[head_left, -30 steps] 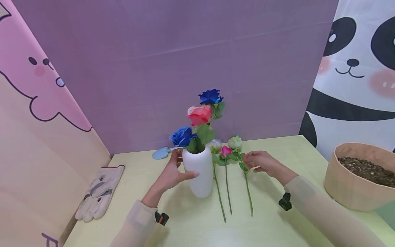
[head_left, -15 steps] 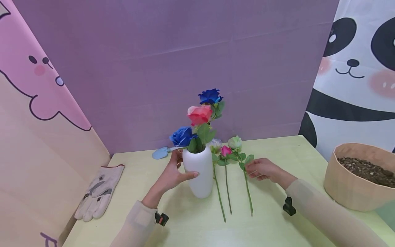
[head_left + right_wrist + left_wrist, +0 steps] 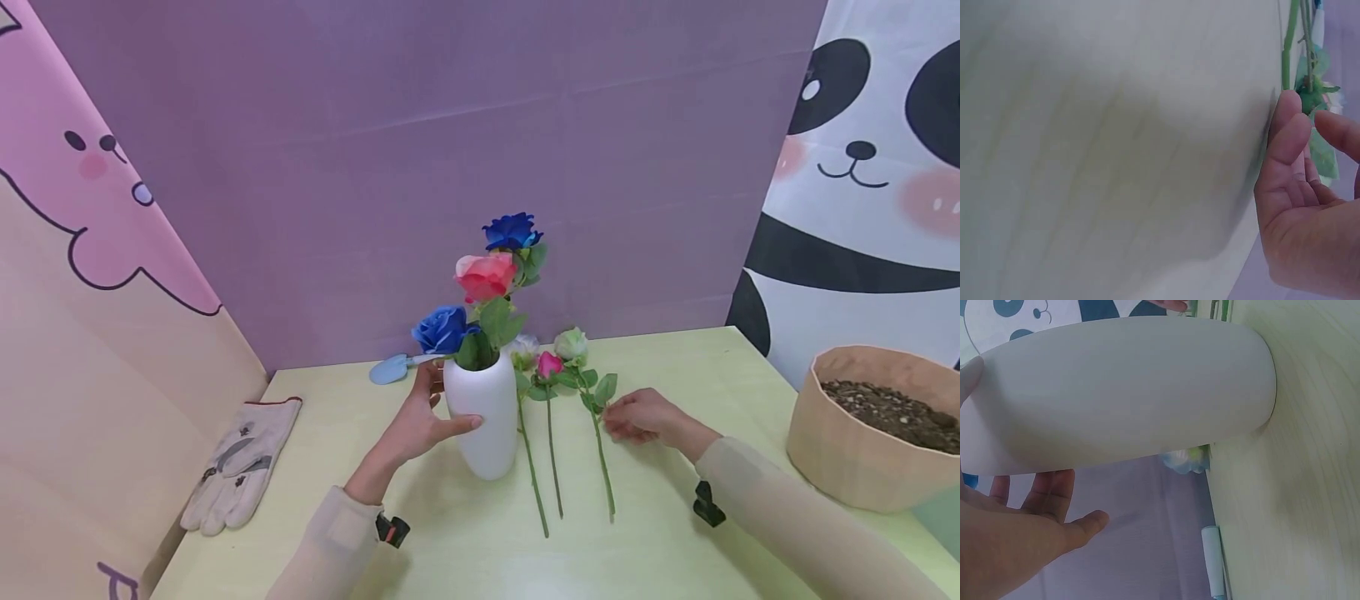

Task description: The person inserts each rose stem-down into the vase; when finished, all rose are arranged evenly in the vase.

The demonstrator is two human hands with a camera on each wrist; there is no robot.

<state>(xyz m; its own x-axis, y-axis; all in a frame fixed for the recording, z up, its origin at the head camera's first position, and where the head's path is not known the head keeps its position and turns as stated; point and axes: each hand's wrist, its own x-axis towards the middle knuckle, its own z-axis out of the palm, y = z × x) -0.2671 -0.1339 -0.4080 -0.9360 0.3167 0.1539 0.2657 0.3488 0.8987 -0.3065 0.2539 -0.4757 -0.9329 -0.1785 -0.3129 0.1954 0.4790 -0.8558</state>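
The left hand (image 3: 420, 421) grips a white vase (image 3: 483, 425) near its top, thumb across the front and fingers behind. In the vase stand two blue roses (image 3: 444, 330) and a pink-red rose (image 3: 486, 277) with green leaves. On the table to its right lie several artificial flowers: a small magenta rose (image 3: 550, 365), a pale green flower (image 3: 572, 344) and a whitish one partly behind the vase. The right hand (image 3: 645, 417) is low by the table, its fingertips right at the stem (image 3: 602, 454) of the rightmost flower. In the right wrist view a gap shows between thumb (image 3: 1338, 134) and fingers.
A light blue hand trowel (image 3: 390, 369) lies behind the vase to the left. Grey-white work gloves (image 3: 243, 467) lie at the table's left edge. A tan pot (image 3: 847, 442) of soil stands at the right. A purple backdrop (image 3: 337, 208) rises behind the table.
The right hand has moved down and slightly right along the rightmost flower's stem, its fingers drawing closer together. The flower's leaves now show uncovered. The left hand stays on the vase.
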